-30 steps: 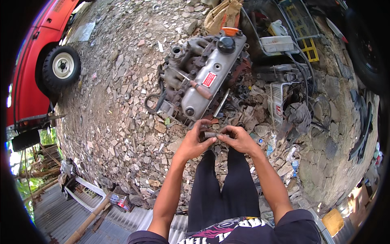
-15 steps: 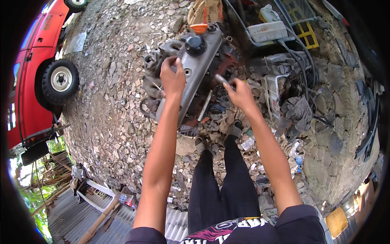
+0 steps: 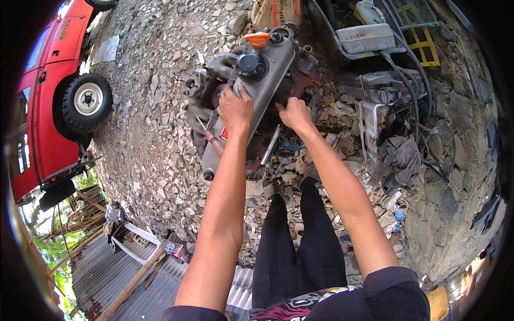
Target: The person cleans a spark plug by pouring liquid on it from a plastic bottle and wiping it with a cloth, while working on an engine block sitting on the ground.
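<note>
A car engine with a long grey valve cover point(image 3: 274, 69) lies on the stony ground in front of me. On the cover sit a round black cap point(image 3: 251, 67) and, at its far end, an orange piece point(image 3: 257, 39). My left hand point(image 3: 235, 109) rests on the cover just below the black cap, thumb and fingers apart. At the engine's right side is my right hand point(image 3: 295, 114), fingers closed; what they grip is hidden. A screwdriver with a reddish-brown handle point(image 3: 215, 144) leans by my left wrist. A shiny metal bar point(image 3: 271, 144) stands below my right hand.
A red off-road vehicle point(image 3: 45, 91) with a black tyre point(image 3: 87, 101) stands at the left. To the right lie a dirty white container point(image 3: 365, 38), a white crate point(image 3: 369, 125), hoses and a grey rag point(image 3: 402, 155). A brown sack point(image 3: 276, 13) is beyond the engine.
My left hand has come down onto the valve cover. My right hand has moved left to the engine's side, and the small grey metal piece at its fingertips no longer shows.
</note>
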